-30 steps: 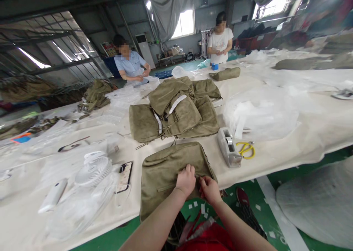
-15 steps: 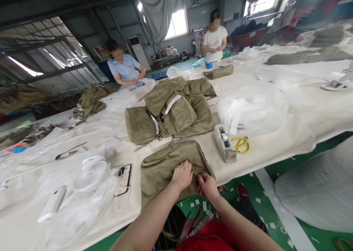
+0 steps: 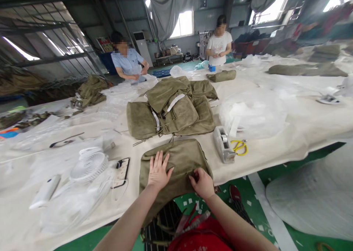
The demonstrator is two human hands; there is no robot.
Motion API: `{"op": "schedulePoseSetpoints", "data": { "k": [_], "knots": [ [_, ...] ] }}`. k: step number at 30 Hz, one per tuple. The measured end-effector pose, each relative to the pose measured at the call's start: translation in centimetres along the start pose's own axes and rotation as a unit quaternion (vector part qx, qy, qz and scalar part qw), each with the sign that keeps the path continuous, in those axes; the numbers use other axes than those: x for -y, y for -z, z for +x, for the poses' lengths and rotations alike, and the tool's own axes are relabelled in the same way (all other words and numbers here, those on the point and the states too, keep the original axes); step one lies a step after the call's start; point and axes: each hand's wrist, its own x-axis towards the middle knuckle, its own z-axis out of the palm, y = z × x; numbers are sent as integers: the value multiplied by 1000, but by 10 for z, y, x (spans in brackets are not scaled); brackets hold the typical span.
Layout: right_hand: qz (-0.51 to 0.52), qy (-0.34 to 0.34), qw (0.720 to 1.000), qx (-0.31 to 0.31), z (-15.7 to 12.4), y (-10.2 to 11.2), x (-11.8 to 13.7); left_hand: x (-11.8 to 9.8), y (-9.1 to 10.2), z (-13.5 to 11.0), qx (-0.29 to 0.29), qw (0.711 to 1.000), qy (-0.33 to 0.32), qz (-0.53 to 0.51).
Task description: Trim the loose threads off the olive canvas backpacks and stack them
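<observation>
An olive-green fabric bag [image 3: 176, 153] lies flat at the near edge of the table, its lower part hanging towards me. My left hand [image 3: 159, 172] rests on its upper left side, open, with fingers spread and palm down. On the bag's right side is my right hand [image 3: 203, 184], its fingers curled in against the fabric; whatever they may hold is hidden. Just beyond lies a pile of matching olive bags [image 3: 176, 109], with white-wrapped straps or handles showing on them.
Right of the bags are a tape dispenser [image 3: 224, 145], yellow-handled snips [image 3: 239, 148] and clear plastic bags [image 3: 250, 113]. To the left lie a white fan [image 3: 89, 166], a phone [image 3: 121, 173] and a white handheld device [image 3: 45, 192]. Two people [image 3: 128, 61] stand across the table.
My left hand has moved left and away from me across the bag, its curled fingers now spread flat. My right hand has shifted slightly up and left, still curled on the bag.
</observation>
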Motion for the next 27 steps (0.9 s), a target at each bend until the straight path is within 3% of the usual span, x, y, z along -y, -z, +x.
{"op": "schedulePoseSetpoints", "data": {
  "k": [2, 5, 21, 24, 27],
  "knots": [
    [-33, 48, 998, -25, 3, -4, 7, 22, -9, -10, -4, 999, 32, 24],
    [-74, 68, 995, -27, 8, -12, 13, 35, -22, -18, 8, 999, 32, 33],
    [-175, 18, 984, -20, 22, -33, 30, 37, -30, -16, 4, 999, 42, -32],
    [-170, 21, 985, 0, 26, -28, 26, 38, -32, -16, -1, 998, 45, -40],
    [-123, 56, 989, 67, 31, -12, 20, 38, -32, -16, -4, 998, 45, -41]
  ]
}}
